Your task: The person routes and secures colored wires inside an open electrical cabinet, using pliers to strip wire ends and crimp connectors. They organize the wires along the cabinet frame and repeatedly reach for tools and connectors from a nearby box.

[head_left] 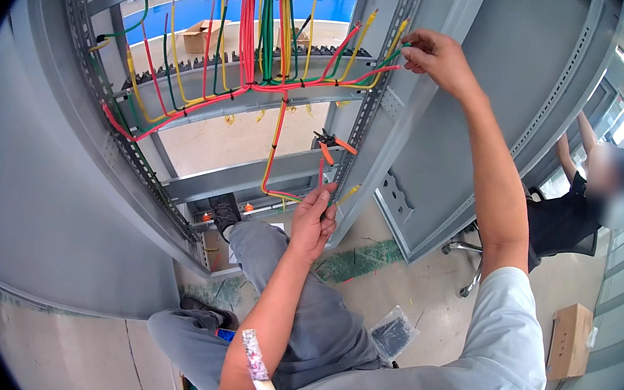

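In front of me stands a grey metal cabinet frame (244, 175) strung with a harness of red, green and yellow wires (206, 102), bound with dark ties. At the upper right upright, my right hand (434, 60) pinches a green wire (400, 51) between thumb and fingers. Lower down, my left hand (311, 224) is closed beside the same upright, where a thin wire branch (279, 193) runs into its fingers. What exactly lies between the fingertips is partly hidden. Orange-handled cutting pliers (331, 144) rest just above that hand.
An open grey door (468, 128) flanks the frame on the right. Beyond it a person (572, 203) sits on a wheeled chair. A cardboard box (570, 342) and a plastic-wrapped packet (393, 333) lie on the floor. A cigarette with long ash (262, 376) juts into view below.
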A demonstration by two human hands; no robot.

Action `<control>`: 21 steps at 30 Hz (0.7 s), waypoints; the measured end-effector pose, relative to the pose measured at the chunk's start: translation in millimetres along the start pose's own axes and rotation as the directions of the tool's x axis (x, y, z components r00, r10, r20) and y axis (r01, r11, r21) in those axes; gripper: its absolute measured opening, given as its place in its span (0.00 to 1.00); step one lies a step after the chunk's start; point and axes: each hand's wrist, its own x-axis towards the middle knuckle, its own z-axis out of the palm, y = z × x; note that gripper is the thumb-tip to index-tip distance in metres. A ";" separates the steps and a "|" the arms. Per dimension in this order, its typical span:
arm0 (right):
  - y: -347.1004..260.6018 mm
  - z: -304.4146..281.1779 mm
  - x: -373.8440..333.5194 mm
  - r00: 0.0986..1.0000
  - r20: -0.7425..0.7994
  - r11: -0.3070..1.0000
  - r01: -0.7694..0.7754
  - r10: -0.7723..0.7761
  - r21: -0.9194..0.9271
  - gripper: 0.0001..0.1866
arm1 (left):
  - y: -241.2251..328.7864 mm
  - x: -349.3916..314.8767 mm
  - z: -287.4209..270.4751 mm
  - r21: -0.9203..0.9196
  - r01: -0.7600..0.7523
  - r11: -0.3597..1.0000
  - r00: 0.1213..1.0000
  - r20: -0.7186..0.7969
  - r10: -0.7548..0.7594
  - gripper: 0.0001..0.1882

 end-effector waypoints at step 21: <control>-62.9 106.6 -160.5 0.976 0.149 0.987 0.153 -0.157 0.037 0.15 | 10.4 -10.9 2.6 -0.031 -0.110 0.993 0.993 0.035 0.111 0.21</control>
